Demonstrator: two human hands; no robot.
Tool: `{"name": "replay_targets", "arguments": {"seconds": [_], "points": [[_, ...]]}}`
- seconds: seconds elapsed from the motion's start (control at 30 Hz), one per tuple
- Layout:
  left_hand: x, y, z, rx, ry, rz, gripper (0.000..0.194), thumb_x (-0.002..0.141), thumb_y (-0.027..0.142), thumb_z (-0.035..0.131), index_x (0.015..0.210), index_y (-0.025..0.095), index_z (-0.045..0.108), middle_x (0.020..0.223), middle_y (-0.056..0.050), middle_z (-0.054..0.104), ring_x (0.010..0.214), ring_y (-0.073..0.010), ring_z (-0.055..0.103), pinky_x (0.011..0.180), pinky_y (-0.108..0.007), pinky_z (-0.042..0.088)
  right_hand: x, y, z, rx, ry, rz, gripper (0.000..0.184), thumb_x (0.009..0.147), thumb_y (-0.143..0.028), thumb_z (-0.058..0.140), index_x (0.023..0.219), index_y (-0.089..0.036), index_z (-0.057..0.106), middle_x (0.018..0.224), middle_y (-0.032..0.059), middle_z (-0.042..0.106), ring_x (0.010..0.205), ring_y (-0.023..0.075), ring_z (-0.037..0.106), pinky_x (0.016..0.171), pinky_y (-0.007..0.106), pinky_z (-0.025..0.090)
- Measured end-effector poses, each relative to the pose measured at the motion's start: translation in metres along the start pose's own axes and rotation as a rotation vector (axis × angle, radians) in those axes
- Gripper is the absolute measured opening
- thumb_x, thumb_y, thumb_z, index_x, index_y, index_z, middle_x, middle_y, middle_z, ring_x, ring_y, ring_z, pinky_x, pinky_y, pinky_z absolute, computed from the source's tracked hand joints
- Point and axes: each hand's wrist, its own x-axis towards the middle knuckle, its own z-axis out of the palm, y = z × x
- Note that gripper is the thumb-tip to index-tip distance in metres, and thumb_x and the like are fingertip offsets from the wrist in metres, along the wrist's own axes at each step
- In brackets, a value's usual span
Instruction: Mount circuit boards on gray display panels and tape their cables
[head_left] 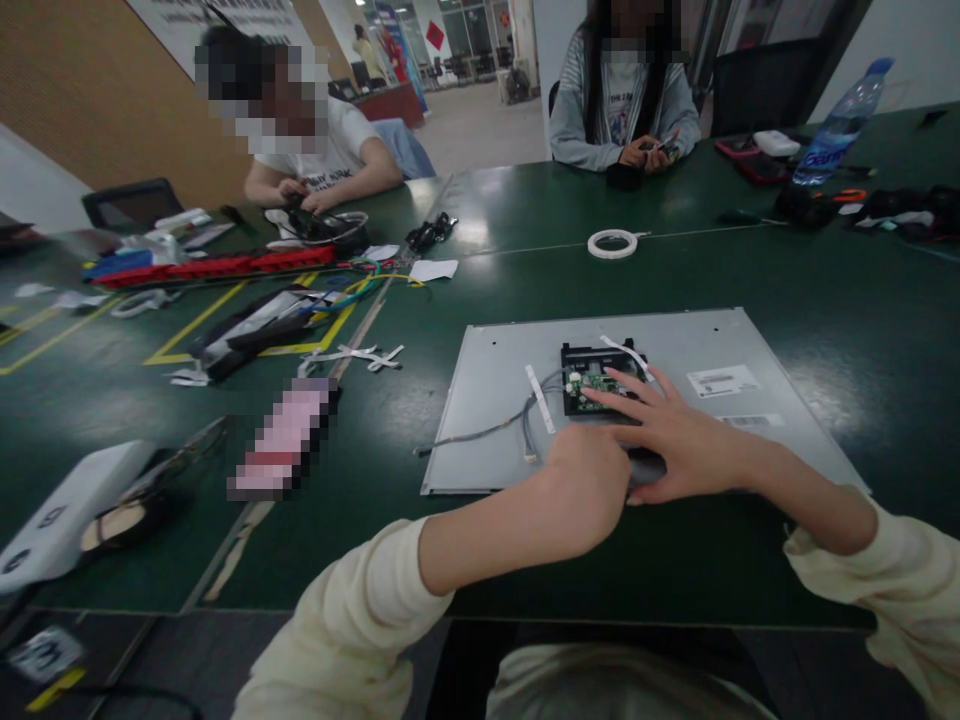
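Observation:
A grey metal panel (697,345) lies flat on the dark green table (525,270) in front of me. A black frame holding a small green circuit board (592,383) sits near its middle, with thin cables (487,432) and white tape strips trailing left. My right hand (675,435) rests flat on the panel, fingers stretched out over the circuit board. My left hand (589,485) is curled at the panel's near edge, beside the right hand; its fingers are tucked out of sight.
A white tape roll (613,243) lies beyond the panel. At left are a red power strip (217,266), black cables, yellow floor-style markings and a white device (60,520). Two other people sit across the table, hands busy. A water bottle (844,125) stands at far right.

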Motion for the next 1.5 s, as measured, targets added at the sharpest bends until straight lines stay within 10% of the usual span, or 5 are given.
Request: {"name": "replay_targets", "arguments": {"seconds": [0.6,0.97,1.5], "points": [[-0.011,-0.028,0.006,0.281,0.263,0.033,0.026,0.085,0.025,0.053,0.069,0.011,0.067,0.062,-0.011,0.065,0.066,-0.0235,0.065,0.052,-0.03,0.036,-0.018,0.004,0.018,0.038,0.136,0.167,0.073,0.069,-0.066,0.062,0.132,-0.028,0.052,0.154,0.005,0.012,0.14,0.0392,0.005,0.107,0.064,0.014],[-0.008,-0.036,-0.034,0.111,0.023,-0.172,0.036,0.089,0.042,0.051,0.085,0.012,0.071,0.075,-0.011,0.069,0.073,-0.0205,0.065,0.064,-0.027,0.044,-0.088,0.023,0.026,-0.185,0.167,0.524,0.076,0.076,-0.068,0.052,0.14,-0.027,0.041,0.155,0.0063,0.008,0.14,0.039,0.006,0.107,0.062,0.02],[0.034,-0.024,0.001,-0.005,-0.3,-0.24,0.06,0.087,0.059,0.043,0.067,0.011,0.071,0.06,-0.01,0.064,0.067,-0.025,0.065,0.07,-0.037,0.049,-0.157,0.109,0.026,-0.342,0.311,1.209,0.077,0.073,-0.082,0.035,0.132,-0.033,0.045,0.153,0.0056,0.015,0.137,0.0388,0.016,0.096,0.067,0.028]]}}
